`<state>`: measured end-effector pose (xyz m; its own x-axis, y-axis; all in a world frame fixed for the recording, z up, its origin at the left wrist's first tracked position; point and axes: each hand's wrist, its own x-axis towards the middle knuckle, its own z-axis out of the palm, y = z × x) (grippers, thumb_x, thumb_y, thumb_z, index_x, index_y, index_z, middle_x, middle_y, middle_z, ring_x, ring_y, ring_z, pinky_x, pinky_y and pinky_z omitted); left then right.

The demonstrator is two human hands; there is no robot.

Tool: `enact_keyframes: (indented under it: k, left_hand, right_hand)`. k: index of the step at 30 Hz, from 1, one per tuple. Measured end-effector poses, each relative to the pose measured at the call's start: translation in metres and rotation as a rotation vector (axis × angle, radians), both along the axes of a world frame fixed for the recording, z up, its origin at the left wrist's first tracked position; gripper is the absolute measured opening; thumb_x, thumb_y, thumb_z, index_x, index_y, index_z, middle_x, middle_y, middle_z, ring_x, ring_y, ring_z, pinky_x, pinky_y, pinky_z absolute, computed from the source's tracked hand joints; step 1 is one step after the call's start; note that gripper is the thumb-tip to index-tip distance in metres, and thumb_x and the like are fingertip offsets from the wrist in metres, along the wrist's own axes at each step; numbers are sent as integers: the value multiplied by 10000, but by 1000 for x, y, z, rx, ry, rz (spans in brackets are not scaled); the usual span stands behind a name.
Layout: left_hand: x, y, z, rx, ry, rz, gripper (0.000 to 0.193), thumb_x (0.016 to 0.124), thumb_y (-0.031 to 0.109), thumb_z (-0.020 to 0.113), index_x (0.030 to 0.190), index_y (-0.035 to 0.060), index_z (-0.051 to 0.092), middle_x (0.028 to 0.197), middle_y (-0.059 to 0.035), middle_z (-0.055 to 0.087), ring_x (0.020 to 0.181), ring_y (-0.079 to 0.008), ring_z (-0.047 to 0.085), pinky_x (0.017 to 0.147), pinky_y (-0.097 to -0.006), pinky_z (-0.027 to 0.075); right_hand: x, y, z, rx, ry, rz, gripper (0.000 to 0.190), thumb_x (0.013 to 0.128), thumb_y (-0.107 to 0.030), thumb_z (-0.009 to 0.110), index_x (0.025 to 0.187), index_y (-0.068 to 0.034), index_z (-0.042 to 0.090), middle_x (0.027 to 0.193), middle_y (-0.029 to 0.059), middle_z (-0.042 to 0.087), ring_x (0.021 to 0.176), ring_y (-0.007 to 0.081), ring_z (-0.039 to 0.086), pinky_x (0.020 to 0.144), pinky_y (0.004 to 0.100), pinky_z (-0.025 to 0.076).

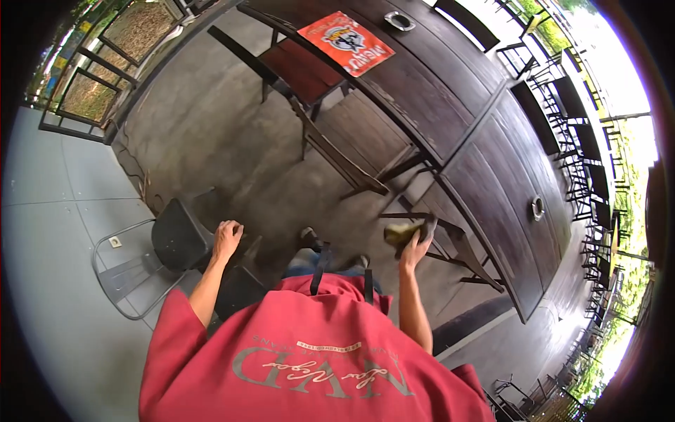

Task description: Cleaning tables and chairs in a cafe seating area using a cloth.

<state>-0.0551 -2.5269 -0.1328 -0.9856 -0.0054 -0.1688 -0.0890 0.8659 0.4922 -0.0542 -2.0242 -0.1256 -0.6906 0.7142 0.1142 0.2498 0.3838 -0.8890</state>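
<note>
My right hand (415,252) grips a bunched yellow and dark cloth (401,233), blurred by motion. It is above the floor, beside a dark wooden chair (464,248) at the long table. To the left, my left hand (227,238) hangs with its fingers curled, and no object shows in it. Just beside that hand, in the picture, is a dark grey chair or stool (179,237). The dark plank table (490,195) stretches along my right side. A red menu (346,43) lies on its far part.
Two ashtrays, one far (399,21) and one nearer (537,209), sit on the tabletop. Another wooden chair with a red-brown seat (300,68) stands by the table. A metal-framed chair (132,274) is near the grey wall (42,221). Concrete floor (211,132) lies ahead.
</note>
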Motion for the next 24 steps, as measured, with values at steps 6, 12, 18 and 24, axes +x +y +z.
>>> enact_keyframes:
  k: [6,12,18,24]
  left_hand:
    - [-48,11,26,68,179,57,129,819,145,651,826,16,646,863,-138,648,882,-335,592,799,-408,469]
    - [-126,60,46,194,209,-166,236,829,233,668,946,32,632,980,-125,638,982,-312,576,867,-397,463]
    - [-224,90,72,104,351,-334,400,834,288,661,1133,37,578,1166,-145,570,1122,-328,513,967,-408,415]
    - [-308,116,90,-168,392,-731,670,665,271,765,1261,108,506,1317,-107,457,1296,-302,366,1108,-497,250]
  right_hand:
    - [-139,-36,52,-7,-96,508,278,895,-144,558,1113,28,553,917,168,641,829,261,606,758,345,467]
    - [-170,-83,72,569,-190,912,372,810,-360,669,863,-15,540,795,165,552,777,345,586,662,438,457]
    - [-173,-69,77,580,-268,997,448,700,-402,738,875,-40,539,813,116,546,783,305,588,684,410,468]
    - [-170,-71,73,514,-408,932,448,624,-333,771,919,-73,555,870,82,584,829,269,612,738,393,481]
